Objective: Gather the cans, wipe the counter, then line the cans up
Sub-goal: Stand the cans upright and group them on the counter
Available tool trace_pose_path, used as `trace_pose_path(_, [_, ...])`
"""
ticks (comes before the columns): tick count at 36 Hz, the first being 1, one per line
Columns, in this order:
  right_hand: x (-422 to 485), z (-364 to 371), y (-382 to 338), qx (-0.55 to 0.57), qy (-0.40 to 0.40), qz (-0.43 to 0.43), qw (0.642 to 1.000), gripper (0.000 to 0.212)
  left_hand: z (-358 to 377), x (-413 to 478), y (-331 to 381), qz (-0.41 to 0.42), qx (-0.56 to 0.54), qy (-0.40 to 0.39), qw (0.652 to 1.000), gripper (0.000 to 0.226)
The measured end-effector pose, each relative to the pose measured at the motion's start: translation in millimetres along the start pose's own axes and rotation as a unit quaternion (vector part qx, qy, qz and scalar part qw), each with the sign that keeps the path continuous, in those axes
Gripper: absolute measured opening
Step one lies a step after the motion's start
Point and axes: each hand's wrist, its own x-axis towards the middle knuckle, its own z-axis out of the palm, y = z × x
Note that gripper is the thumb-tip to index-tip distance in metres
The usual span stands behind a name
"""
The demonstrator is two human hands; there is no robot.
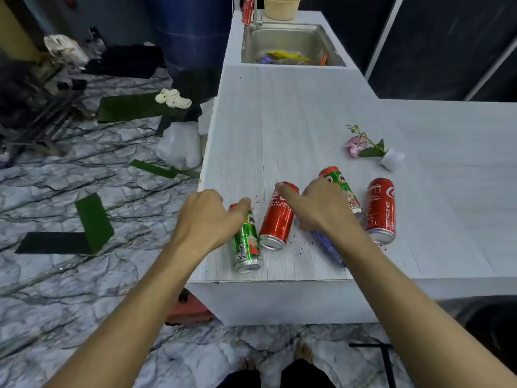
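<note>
Cans (380, 208) lie sideways under your hands: left hand (207, 217) thumb on green can (246, 242), grip unclear; right hand (319, 211) spread, forefinger on red can (278, 219). Likely light, slick, rolling; grasp mid-body.

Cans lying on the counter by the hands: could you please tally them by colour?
Red cans: 2
Green cans: 2
Total: 4
A bluish thing beside them is too hidden to identify.
</note>
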Motion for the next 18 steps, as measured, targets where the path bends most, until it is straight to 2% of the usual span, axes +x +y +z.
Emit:
trace_pose_path(4, [-2.6,8.3,3.0,-0.031,-0.011,0.036,0.999,0.061,8.2,-3.2,-6.1,-0.053,0.01,-0.023,0.998,0.061])
trace_pose_path(12, [1.1,28.9,7.7,-0.041,-0.049,0.079,0.995,0.056,24.9,-5.2,-12.2,-0.082,0.003,-0.075,0.994,0.069])
trace_pose_path(18, [4.6,39.9,8.7,-0.021,-0.038,0.105,0.993,0.048,30.5,-4.5,-10.3,-0.095,0.007,-0.089,0.991,0.068])
